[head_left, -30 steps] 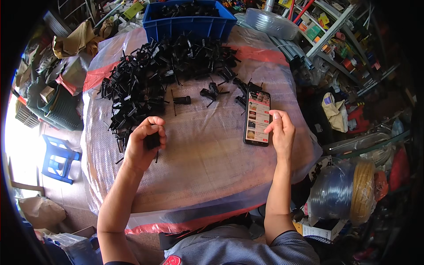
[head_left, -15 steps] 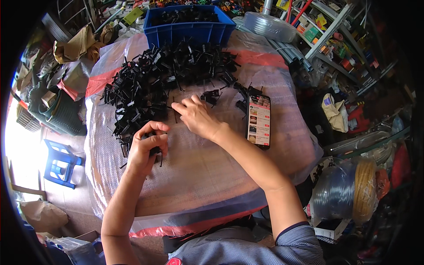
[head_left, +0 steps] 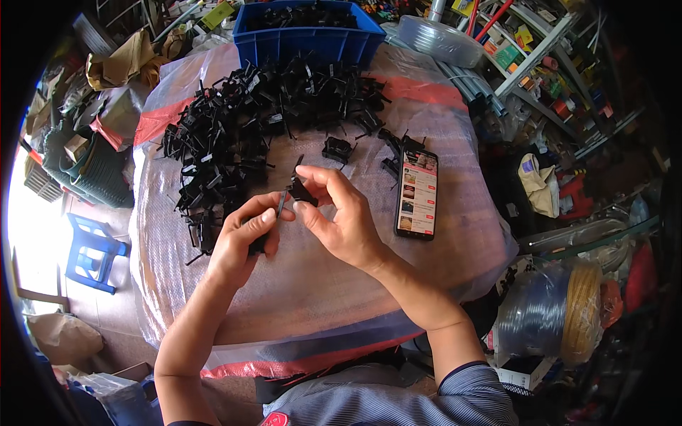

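My right hand (head_left: pixel 344 220) pinches a small black plastic part (head_left: pixel 302 192) between thumb and fingers, a thin stem sticking up from it. Close against it, my left hand (head_left: pixel 245 231) is closed, with a dark piece (head_left: pixel 257 246) partly showing under its fingers. A thin dark rod (head_left: pixel 283 204) stands by the left fingertips; which hand grips it is unclear. Both hands are above the covered table. Beyond them a large heap of similar black parts (head_left: pixel 241 121) curves along the far left. One separate black part (head_left: pixel 338 150) lies just past my right hand.
A blue bin (head_left: pixel 305 48) holding black parts stands at the far edge. A lit phone (head_left: pixel 418 195) lies at the right, beside a few black parts (head_left: pixel 389 150). Woven plastic sheeting (head_left: pixel 341 305) covers the table. A blue stool (head_left: pixel 96 252) stands left; hose coils (head_left: pixel 533 312) sit right.
My right hand has come back from near the heap toward my left hand, now with a black part in its fingers. My left hand has shifted slightly right and up to meet it.
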The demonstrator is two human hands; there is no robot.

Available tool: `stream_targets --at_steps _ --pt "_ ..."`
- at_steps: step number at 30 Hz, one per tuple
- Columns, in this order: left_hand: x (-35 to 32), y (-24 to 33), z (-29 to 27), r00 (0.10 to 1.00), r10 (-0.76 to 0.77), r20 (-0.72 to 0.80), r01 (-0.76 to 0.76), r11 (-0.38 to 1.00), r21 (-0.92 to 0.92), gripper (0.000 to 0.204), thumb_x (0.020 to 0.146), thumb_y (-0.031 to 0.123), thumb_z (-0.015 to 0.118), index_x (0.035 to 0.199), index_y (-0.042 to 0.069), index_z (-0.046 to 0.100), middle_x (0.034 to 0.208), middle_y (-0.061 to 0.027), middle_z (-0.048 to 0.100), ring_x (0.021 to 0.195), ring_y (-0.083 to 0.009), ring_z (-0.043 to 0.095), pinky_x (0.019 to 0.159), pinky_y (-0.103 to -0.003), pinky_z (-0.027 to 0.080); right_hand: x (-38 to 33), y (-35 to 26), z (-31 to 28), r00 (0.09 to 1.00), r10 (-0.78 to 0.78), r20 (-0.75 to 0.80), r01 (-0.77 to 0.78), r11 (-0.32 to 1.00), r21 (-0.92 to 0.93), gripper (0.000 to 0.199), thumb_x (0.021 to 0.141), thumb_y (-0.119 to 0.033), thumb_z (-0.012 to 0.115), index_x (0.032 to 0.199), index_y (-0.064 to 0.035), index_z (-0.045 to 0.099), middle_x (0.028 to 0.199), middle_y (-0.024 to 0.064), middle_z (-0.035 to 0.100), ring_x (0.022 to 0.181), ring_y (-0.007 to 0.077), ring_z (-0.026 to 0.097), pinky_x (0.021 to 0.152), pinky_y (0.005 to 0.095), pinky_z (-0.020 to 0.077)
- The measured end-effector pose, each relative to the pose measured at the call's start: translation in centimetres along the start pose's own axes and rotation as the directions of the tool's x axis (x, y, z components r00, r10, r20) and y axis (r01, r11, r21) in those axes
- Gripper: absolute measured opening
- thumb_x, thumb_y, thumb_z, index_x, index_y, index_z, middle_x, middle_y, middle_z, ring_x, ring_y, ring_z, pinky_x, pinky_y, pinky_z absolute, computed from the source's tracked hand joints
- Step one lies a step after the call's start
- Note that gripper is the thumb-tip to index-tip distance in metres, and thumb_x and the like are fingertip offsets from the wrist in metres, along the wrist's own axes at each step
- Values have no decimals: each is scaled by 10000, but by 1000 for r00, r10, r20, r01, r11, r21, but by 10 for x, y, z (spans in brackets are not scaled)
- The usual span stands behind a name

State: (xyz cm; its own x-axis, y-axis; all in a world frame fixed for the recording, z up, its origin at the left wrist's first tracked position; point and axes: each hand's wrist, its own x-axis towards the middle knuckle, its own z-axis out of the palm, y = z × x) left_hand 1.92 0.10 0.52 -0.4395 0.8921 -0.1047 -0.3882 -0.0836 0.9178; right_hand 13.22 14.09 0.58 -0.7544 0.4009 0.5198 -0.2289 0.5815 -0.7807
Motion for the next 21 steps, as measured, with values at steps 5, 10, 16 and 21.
stream_targets --at_steps 5,10,16,21 --pt "-2 -6 1 999 49 14 -48 998 -29 500 843 313 573 1205 -22 484 869 -36 573 554 -76 453 504 -208 349 -8 3 11 999 -28 -38 28 1000 8 428 810 -86 652 1189 -11 469 905 91 604 809 165 603 722 287 495" --pt "-6 -5 10 995 95 4 -95 985 147 545 821 303 601 1238 -19 464 860 -25 556 589 -87 467 533 -211 361 -8 3 11 997 71 -30 -67 990 120 439 822 -109 646 1201 -11 448 911 84 600 811 146 597 723 276 494" --pt "-9 -16 16 893 451 -8 -298 602 741 516 718 119 721 1171 -27 520 912 -99 598 819 -174 573 722 -270 461 -8 5 14 974 219 52 -224 937 269 450 810 -175 678 1165 -13 453 880 46 575 820 91 566 725 223 466" --pt "-13 -5 20 869 491 58 -350 530 772 432 699 98 733 1080 -24 569 869 -111 608 781 -179 593 703 -279 470 -7 5 11 922 361 140 -386 840 381 421 777 -274 709 1035 -14 501 838 34 562 754 51 517 680 204 445"
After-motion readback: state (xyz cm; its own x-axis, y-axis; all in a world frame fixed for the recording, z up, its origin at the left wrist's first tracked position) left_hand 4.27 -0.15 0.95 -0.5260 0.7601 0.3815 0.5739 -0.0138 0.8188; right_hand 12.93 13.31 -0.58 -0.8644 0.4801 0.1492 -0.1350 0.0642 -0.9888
